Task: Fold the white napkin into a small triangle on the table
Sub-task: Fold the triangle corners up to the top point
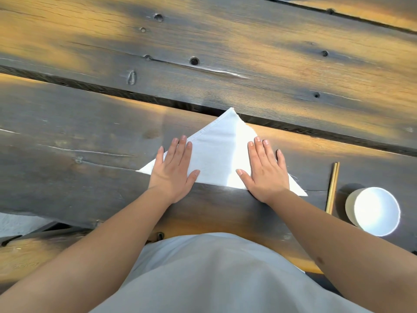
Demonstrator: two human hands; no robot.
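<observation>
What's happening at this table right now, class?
A person is folding a white cloth napkin on a dark wooden plank table. It already lies as one large triangle, apex pointing away from them, long edge nearest. The left hand and right hand press flat on its two sides, palms down, smoothing it. The smaller triangle is not yet made. To the right lie a pair of wooden chopsticks and a white bowl, both untouched.
</observation>
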